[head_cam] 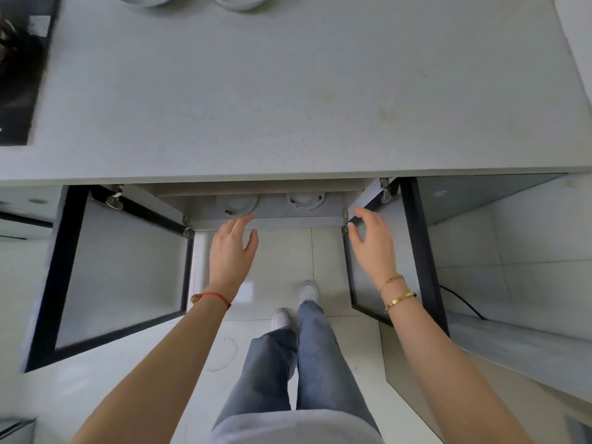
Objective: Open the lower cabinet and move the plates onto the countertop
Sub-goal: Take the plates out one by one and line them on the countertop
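Observation:
Both lower cabinet doors stand swung wide, the left door (121,270) and the right door (413,251). On the cabinet shelf (272,213) under the countertop (288,107) sit two white plates: a left plate (236,204) with red marks and a right plate (305,200) with blue marks. My left hand (232,251) is open, fingertips close below the left plate, holding nothing. By the inner edge of the right door my right hand (373,245) hovers with fingers spread, also holding nothing.
Two white dishes (192,0) show at the countertop's far edge. A black stove top (22,68) lies at the left. My legs and white shoes (294,306) stand on the pale tiled floor between the doors. A black cable (461,302) runs at the right.

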A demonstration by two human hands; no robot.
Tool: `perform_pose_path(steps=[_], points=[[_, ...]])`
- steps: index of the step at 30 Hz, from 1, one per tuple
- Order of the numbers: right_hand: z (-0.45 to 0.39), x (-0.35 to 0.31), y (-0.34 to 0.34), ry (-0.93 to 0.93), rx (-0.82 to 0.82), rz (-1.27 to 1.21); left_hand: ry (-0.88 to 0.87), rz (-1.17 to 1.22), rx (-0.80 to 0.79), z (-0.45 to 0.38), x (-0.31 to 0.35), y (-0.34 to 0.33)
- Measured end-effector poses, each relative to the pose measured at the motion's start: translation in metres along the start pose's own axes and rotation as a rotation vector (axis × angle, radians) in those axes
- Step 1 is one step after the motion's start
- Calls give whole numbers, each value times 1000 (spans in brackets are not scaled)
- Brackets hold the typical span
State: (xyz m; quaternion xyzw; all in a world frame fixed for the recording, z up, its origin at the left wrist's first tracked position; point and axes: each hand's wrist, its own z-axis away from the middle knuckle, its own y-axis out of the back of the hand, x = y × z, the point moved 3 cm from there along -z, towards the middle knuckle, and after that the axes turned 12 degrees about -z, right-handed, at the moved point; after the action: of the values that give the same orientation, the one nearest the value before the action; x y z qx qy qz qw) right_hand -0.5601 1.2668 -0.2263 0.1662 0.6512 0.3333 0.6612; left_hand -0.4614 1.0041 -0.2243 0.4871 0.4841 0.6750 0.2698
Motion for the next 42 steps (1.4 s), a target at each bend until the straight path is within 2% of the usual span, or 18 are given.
perform_pose_path(steps=[9, 13, 20, 26, 35, 42], points=[[-68, 111, -77, -11, -2, -15, -53, -29, 22, -62, -22, -130], [-101, 170, -129, -38, -9, -9, -71, -3, 33, -87, -49, -210], [-153, 277, -229, 29, 60, -20, -85, 72, 66, -134, -102, -367], [-196, 355, -303, 60, 112, -16, -83, 86, 92, -179, -137, -472], [-254, 419, -359, 33, 174, -149, -45, 50, 59, -242, -168, -563], [-290, 451, -373, -23, 126, -85, -26, 50, 21, -277, -167, -609]])
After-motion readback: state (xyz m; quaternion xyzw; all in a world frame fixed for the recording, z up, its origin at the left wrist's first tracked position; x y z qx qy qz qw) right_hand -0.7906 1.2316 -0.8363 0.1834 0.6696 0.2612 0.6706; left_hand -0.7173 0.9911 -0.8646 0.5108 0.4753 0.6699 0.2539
